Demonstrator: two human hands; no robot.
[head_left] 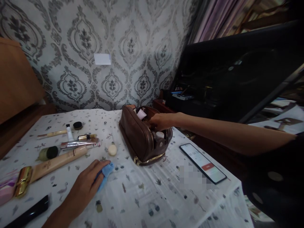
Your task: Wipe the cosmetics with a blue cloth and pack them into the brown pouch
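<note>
A brown leather toiletry bag (136, 136) stands unzipped on the patterned cloth, with a pale pink item (142, 114) and a white cap (160, 135) showing inside. My right hand (158, 121) reaches into its opening from the right; the fingers are partly hidden there, and whatever they touch cannot be made out. In front of the bag, my left hand (91, 174) rests on the table, its fingers closed around a light blue cloth (107, 174). A small round cream-coloured item (112, 150) lies just beyond that hand.
Makeup covers the left side: a beige tube (59, 163), a green-bodied jar (48, 153), a silver tube (78, 143), a brush (52, 134), a black round pot (77, 125) and a black item (30, 211). A phone (204, 163) lies near the right edge of the tablecloth (142, 202).
</note>
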